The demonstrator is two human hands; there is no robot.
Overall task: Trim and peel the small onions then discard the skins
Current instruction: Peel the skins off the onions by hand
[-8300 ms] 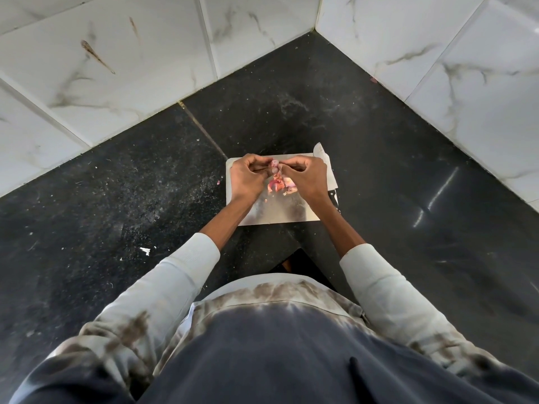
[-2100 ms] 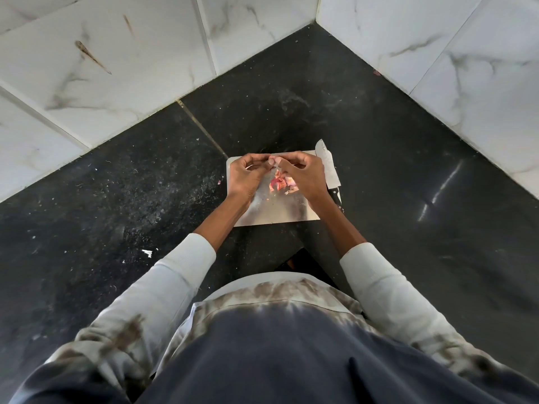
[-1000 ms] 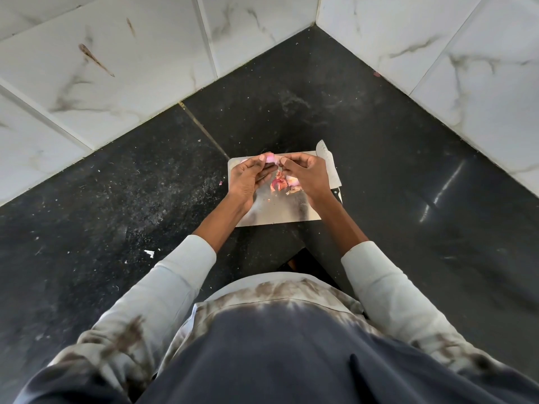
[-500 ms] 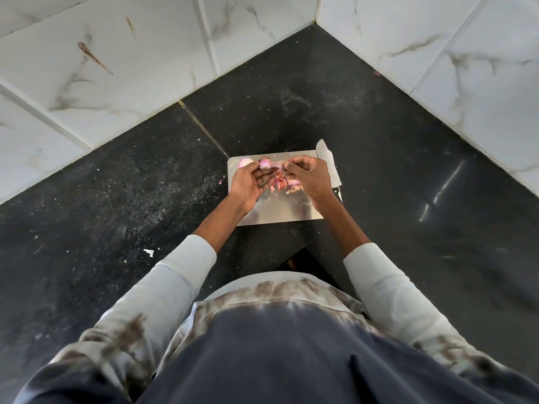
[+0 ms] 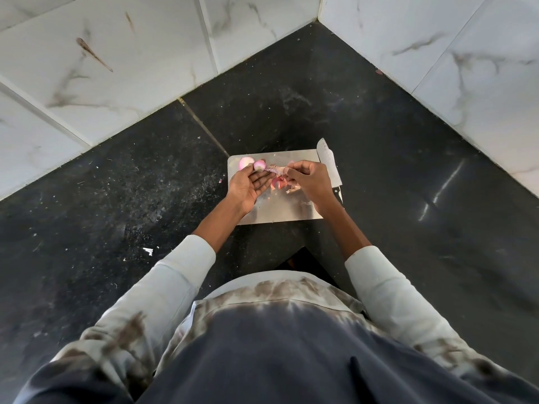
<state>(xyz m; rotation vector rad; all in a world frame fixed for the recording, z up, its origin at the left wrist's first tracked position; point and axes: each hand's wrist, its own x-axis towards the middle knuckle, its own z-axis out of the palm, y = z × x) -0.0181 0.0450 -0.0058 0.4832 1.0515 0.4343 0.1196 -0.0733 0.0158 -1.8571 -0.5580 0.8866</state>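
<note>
A steel cutting board lies on the black counter. Two peeled pink onions rest at its far left corner. My left hand lies palm up with fingers spread, its fingertips touching the nearer onion. My right hand pinches a strip of papery onion skin just above the board. A small pile of pink skins and trimmings sits between both hands.
A knife lies along the board's right edge, blade pointing away from me. The black stone counter is speckled with crumbs and meets white marble-tiled walls in a corner behind the board.
My left hand has set the peeled onion down beside the other one at the board's far left and opened flat. My right hand has kept the pulled-off skin.
</note>
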